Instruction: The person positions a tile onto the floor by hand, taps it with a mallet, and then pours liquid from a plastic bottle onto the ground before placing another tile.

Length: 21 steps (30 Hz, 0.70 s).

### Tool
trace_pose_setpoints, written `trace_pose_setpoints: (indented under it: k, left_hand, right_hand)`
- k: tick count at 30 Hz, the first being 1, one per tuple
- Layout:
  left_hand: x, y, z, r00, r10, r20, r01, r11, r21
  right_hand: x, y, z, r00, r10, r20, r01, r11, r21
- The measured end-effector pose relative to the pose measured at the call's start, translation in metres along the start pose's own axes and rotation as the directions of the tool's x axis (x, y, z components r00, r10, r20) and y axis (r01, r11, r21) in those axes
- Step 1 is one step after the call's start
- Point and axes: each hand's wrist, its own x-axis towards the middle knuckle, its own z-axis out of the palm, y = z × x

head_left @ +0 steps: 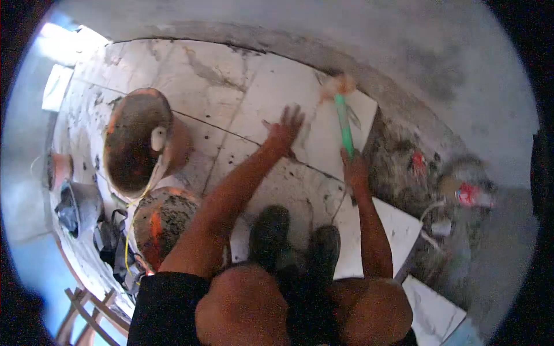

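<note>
My right hand [356, 168] is wrapped round the green handle of a mallet [345, 124]. The mallet's pale orange-brown head, smeared by motion, is over the far right corner of a white marbled floor tile [271, 86]. With fingers spread, my left hand [284, 130] is over the same tile, left of the mallet, and holds nothing. Dark joints and specks of mortar mark the tiles around it. Both my shoes are on the tiled floor between my bent knees.
A mortar-caked bucket [182, 144] and a second mortar-crusted container [167, 222] are at left, near a grey bucket [86, 199] and a yellow cord [128, 242]. Rough ground with a red-labelled bottle [473, 195] lies right of the tiles. A grey wall [404, 34] runs along the back.
</note>
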Motion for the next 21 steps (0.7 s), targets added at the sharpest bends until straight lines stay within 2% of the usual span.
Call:
trace_pose_setpoints:
  k: [1, 2, 3, 4, 5, 6, 7, 8, 9, 10, 12, 14, 16, 18, 19, 21]
  left_hand:
    - [-0.006, 0.005, -0.008, 0.998, 0.017, 0.055, -0.016, 1.0, -0.003]
    - [-0.009, 0.002, -0.022, 0.995, 0.019, 0.096, -0.019, 1.0, -0.004]
    - [-0.009, -0.004, -0.009, 0.996, 0.088, -0.031, -0.088, 0.996, 0.001]
    - [-0.011, 0.0, -0.013, 0.994, 0.103, -0.024, -0.103, 0.995, -0.008]
    - [-0.011, 0.001, -0.021, 0.997, 0.077, 0.005, -0.077, 0.997, 0.021]
    - [-0.014, 0.002, -0.027, 0.998, 0.046, 0.034, -0.048, 0.998, 0.049]
    - [-0.014, 0.0, -0.02, 0.997, 0.066, -0.041, -0.064, 0.997, 0.042]
    - [-0.012, -0.003, -0.014, 0.997, 0.072, -0.041, -0.071, 0.997, 0.043]
    - [-0.012, -0.004, -0.01, 0.994, 0.091, -0.069, -0.088, 0.995, 0.04]
    - [-0.012, -0.004, -0.009, 0.99, 0.103, -0.097, -0.1, 0.994, 0.035]
    - [-0.013, -0.003, -0.01, 0.993, 0.099, -0.068, -0.099, 0.995, 0.008]
    - [-0.009, -0.004, -0.013, 0.994, 0.099, -0.055, -0.1, 0.995, -0.015]
    - [-0.007, -0.004, -0.008, 0.993, 0.097, -0.07, -0.097, 0.995, 0.0]
    - [-0.005, -0.004, -0.012, 0.996, 0.083, -0.042, -0.083, 0.997, 0.001]
    - [-0.008, -0.003, -0.012, 0.998, 0.069, -0.004, -0.069, 0.998, 0.001]
    - [-0.01, -0.006, -0.006, 0.995, 0.097, -0.035, -0.098, 0.995, -0.022]
  right_hand:
    - [-0.01, -0.011, -0.015, 0.974, 0.184, 0.135, -0.179, 0.983, -0.044]
    - [-0.02, -0.016, -0.022, 0.971, 0.204, 0.127, -0.198, 0.978, -0.061]
    - [-0.04, -0.021, -0.026, 0.961, 0.238, 0.139, -0.253, 0.962, 0.104]
    - [-0.054, -0.021, -0.029, 0.955, 0.26, 0.145, -0.291, 0.917, 0.273]
    - [-0.063, -0.018, -0.031, 0.992, 0.115, 0.047, -0.12, 0.984, 0.135]
    - [-0.07, -0.007, -0.026, 0.992, 0.121, 0.047, -0.126, 0.984, 0.129]
    - [-0.075, 0.007, -0.019, 0.985, 0.132, 0.115, -0.131, 0.991, -0.019]
    - [-0.08, 0.02, -0.014, 0.972, 0.155, 0.178, -0.126, 0.979, -0.163]
    - [-0.081, 0.017, -0.023, 0.968, 0.18, 0.175, -0.17, 0.983, -0.072]
    - [-0.083, 0.007, -0.033, 0.967, 0.183, 0.177, -0.173, 0.982, -0.074]
    - [-0.094, -0.012, -0.047, 0.962, 0.202, 0.185, -0.209, 0.978, 0.021]
    - [-0.101, 0.011, -0.028, 0.97, 0.173, 0.168, -0.177, 0.984, 0.009]
    - [-0.101, 0.0, -0.036, 0.978, 0.139, 0.155, -0.14, 0.99, -0.009]
    - [-0.094, -0.012, -0.049, 0.932, 0.233, 0.276, -0.207, 0.971, -0.12]
    - [-0.098, -0.012, -0.047, 0.929, 0.236, 0.284, -0.209, 0.97, -0.12]
    - [-0.111, -0.013, -0.046, 0.923, 0.254, 0.288, -0.274, 0.961, 0.028]
